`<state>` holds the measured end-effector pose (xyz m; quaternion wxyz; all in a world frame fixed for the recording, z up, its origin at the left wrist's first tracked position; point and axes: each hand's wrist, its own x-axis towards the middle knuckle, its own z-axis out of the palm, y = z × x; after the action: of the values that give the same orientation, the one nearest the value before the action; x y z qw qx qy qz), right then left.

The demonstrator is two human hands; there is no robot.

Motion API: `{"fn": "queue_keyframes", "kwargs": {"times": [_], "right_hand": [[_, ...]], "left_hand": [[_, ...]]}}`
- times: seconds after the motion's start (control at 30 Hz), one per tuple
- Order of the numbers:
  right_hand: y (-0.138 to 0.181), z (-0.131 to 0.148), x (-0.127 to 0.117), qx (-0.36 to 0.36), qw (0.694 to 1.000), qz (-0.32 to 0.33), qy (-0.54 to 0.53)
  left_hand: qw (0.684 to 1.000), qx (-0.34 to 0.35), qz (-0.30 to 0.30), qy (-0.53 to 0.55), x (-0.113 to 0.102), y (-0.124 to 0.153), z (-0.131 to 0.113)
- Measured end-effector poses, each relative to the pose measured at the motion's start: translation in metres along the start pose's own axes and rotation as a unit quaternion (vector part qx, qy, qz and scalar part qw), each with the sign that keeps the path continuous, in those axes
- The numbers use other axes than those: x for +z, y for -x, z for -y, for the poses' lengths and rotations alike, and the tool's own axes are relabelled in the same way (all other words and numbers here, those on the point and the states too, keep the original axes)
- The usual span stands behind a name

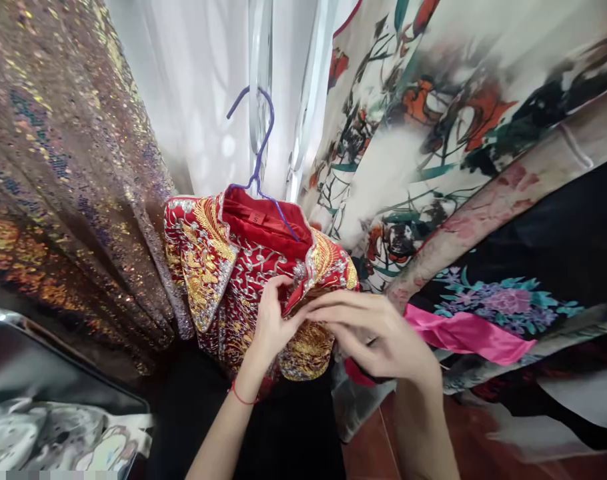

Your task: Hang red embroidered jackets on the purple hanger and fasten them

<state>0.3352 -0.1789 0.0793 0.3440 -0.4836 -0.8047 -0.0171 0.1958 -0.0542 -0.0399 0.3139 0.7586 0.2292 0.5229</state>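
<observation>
A red jacket (258,267) with gold and silver embroidery hangs in front of me on a purple wire hanger (272,123). Its stand collar gapes, and a small size label (256,219) shows inside the neck. My left hand (273,320) is closed on the edge of the jacket's front, below the collar on the right side of the picture. From the right, my right hand (378,327) reaches to the same edge, its fingertips meeting the left ones and pinching there. Whatever fastening lies between the fingertips is hidden.
Sequinned fabric (73,167) drapes at the left, with white cloth (198,87) behind the hanger. Floral-printed garments (433,120) crowd the right, beside black cloth with a pink band (473,333). A dark-edged case (68,360) holding patterned cloth sits lower left, above reddish floor tiles (373,440).
</observation>
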Motion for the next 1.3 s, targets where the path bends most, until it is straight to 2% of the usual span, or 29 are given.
{"fn": "queue_keyframes", "kwargs": {"times": [0.03,0.1,0.13,0.17,0.27,0.33,0.4,0.47,0.6,0.7,0.77,0.83,0.9,1.0,1.07,1.13,1.2,1.3], "right_hand": [[-0.003,-0.006,-0.009,0.012,0.997,-0.077,-0.020],[-0.013,-0.025,-0.014,0.081,0.969,-0.234,-0.014],[-0.019,-0.037,-0.013,0.127,0.952,-0.276,-0.011],[-0.025,-0.049,-0.009,0.168,0.946,-0.276,-0.025],[-0.041,-0.081,0.009,0.253,0.941,-0.154,-0.167],[-0.045,-0.094,0.021,0.289,0.907,-0.114,-0.284],[-0.044,-0.102,0.031,0.315,0.865,-0.127,-0.369],[-0.041,-0.107,0.040,0.335,0.839,-0.136,-0.406],[-0.036,-0.108,0.041,0.336,0.839,-0.125,-0.408],[-0.039,-0.094,0.021,0.312,0.870,-0.211,-0.317],[-0.043,-0.075,0.004,0.286,0.897,-0.277,-0.191],[-0.045,-0.053,-0.005,0.266,0.909,-0.320,-0.043],[-0.044,-0.033,-0.001,0.256,0.899,-0.342,0.101],[-0.033,-0.013,0.028,0.226,0.881,-0.334,0.247],[-0.021,-0.008,0.052,0.207,0.875,-0.321,0.297],[-0.010,-0.009,0.069,0.202,0.877,-0.311,0.304],[0.000,-0.012,0.075,0.201,0.886,-0.311,0.280],[0.007,-0.016,0.072,0.189,0.894,-0.328,0.241]], "left_hand": [[1.000,0.001,0.004,-0.002,0.000,-0.002,0.000],[1.000,0.014,0.023,0.001,-0.002,-0.003,0.000],[0.999,0.023,0.033,0.005,-0.005,-0.002,0.000],[0.999,0.032,0.040,0.010,-0.007,-0.001,0.001],[0.997,0.042,0.052,0.025,-0.016,0.005,0.005],[0.997,0.033,0.060,0.033,-0.020,0.007,0.006],[0.996,0.021,0.073,0.049,-0.023,0.008,0.007],[0.994,0.004,0.087,0.069,-0.024,0.007,0.006],[0.989,-0.060,0.079,0.107,-0.022,0.002,0.011],[0.982,-0.126,0.053,0.131,-0.022,-0.004,0.016],[0.978,-0.152,0.030,0.139,-0.026,-0.011,0.017],[0.976,-0.159,-0.007,0.146,-0.033,-0.019,0.016],[0.974,-0.159,-0.061,0.147,-0.042,-0.026,0.018],[0.968,-0.182,-0.140,0.107,-0.050,-0.029,0.032],[0.961,-0.207,-0.164,0.084,-0.050,-0.025,0.049],[0.957,-0.226,-0.157,0.086,-0.046,-0.015,0.067],[0.956,-0.239,-0.141,0.097,-0.042,0.002,0.083],[0.956,-0.252,-0.110,0.100,-0.042,0.034,0.102]]}}
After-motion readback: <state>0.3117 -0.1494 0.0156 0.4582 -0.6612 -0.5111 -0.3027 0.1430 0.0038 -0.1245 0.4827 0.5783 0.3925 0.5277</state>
